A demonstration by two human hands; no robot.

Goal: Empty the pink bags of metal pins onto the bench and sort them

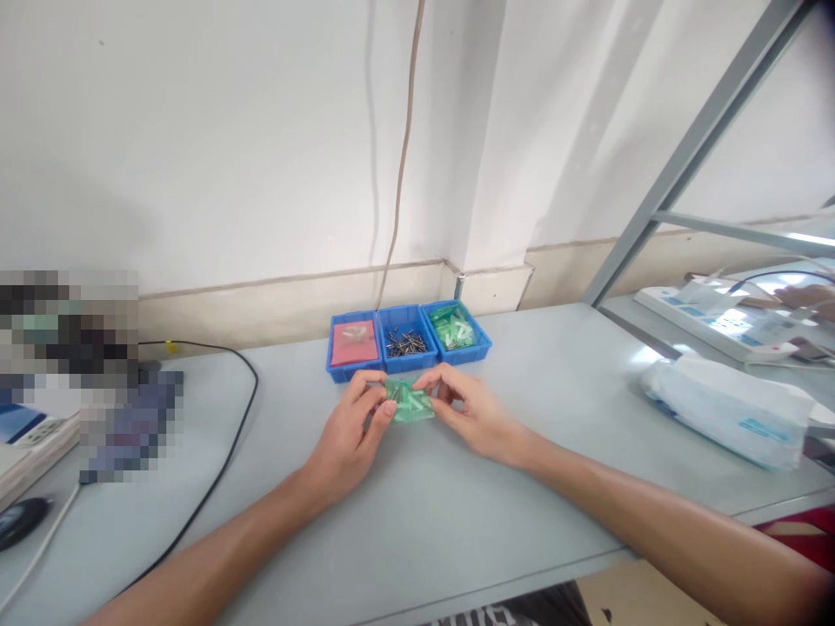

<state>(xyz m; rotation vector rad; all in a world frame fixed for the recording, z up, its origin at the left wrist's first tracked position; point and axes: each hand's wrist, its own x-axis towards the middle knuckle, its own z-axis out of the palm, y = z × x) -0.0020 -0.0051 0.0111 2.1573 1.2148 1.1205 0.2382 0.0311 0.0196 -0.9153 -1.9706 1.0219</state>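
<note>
A small clear green plastic bag with a few slim pieces inside is held between both hands, low over the grey table. My left hand pinches its left edge between thumb and fingers. At the upper right edge of the bag, my right hand grips with thumb and fingertips. Just beyond stand three blue bins side by side. The left bin has a pink sheet with a small clear item on it. Several metal screws lie in the middle bin. Green bags with pale pieces fill the right bin.
A black cable curves across the table's left side, near a black mouse. To the right lies a white and blue soft pack, with a power strip behind a metal frame.
</note>
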